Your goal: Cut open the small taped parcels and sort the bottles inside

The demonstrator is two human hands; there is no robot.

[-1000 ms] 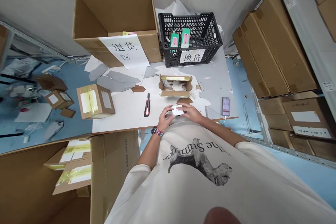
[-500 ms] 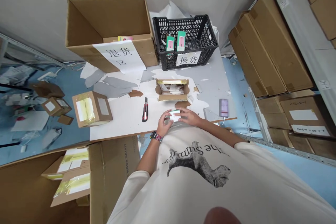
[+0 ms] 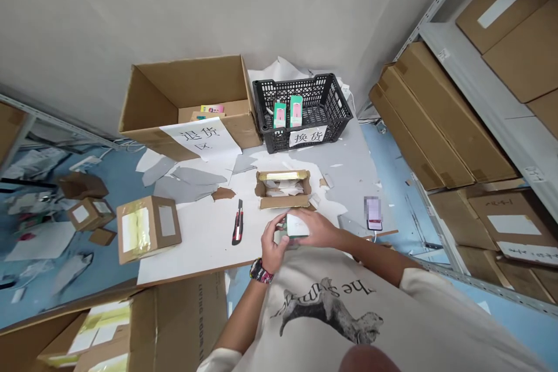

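Close to the shirt, at the table's front edge, a small white and green box (image 3: 298,226) is held between both hands. My left hand (image 3: 274,244), with a watch on its wrist, grips the box's left side with curved fingers. On the right side, my right hand (image 3: 320,229) wraps round the box. Just beyond the hands stands an open small carton (image 3: 284,202) with white paper scraps inside. A red and black utility knife (image 3: 238,224) lies to the left of the hands.
A large open carton (image 3: 244,129) and a black crate (image 3: 340,128) holding two green and pink boxes stand at the back. A taped carton (image 3: 168,225) sits at the left, a phone (image 3: 374,213) at the right. Shelves with cartons flank the right.
The camera view has tilted up, so the table appears lower. Both hands have moved slightly forward, closer to the small carton, and the held box has turned, showing a larger white face.
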